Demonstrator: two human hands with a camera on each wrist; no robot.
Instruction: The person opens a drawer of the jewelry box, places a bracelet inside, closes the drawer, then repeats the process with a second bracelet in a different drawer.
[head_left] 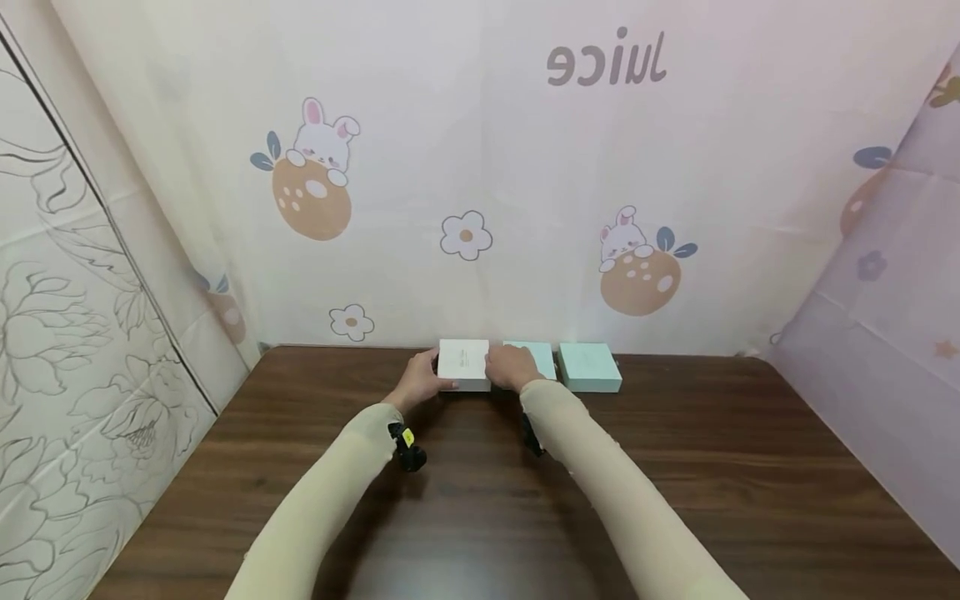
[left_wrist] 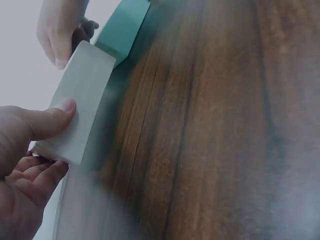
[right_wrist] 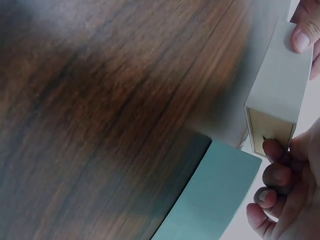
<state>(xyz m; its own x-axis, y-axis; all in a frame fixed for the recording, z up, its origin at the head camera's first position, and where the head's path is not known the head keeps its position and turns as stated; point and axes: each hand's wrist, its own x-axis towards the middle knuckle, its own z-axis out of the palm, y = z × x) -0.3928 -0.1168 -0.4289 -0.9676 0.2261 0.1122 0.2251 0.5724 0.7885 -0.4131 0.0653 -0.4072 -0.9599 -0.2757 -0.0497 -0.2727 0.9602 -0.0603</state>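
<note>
A white box (head_left: 462,360) with faint lettering on its lid is at the table's back edge. My left hand (head_left: 418,382) grips its left end, the thumb (left_wrist: 55,120) on the front side and the other fingers beneath and behind. At the box's right end is my right hand (head_left: 513,367), its fingers curled. In the right wrist view, a tan end panel (right_wrist: 267,129) is set inside the white box's walls. My right thumb and index finger pinch at a small dark pull tab (right_wrist: 264,138) there, mostly hidden by the fingertips.
Partly behind my right hand lies a mint-green box (head_left: 542,357). A second mint box (head_left: 590,367) sits just to its right. The dark wooden table (head_left: 465,492) ends at a printed curtain (head_left: 405,167). Wrist cameras (head_left: 408,454) are strapped over both sleeves.
</note>
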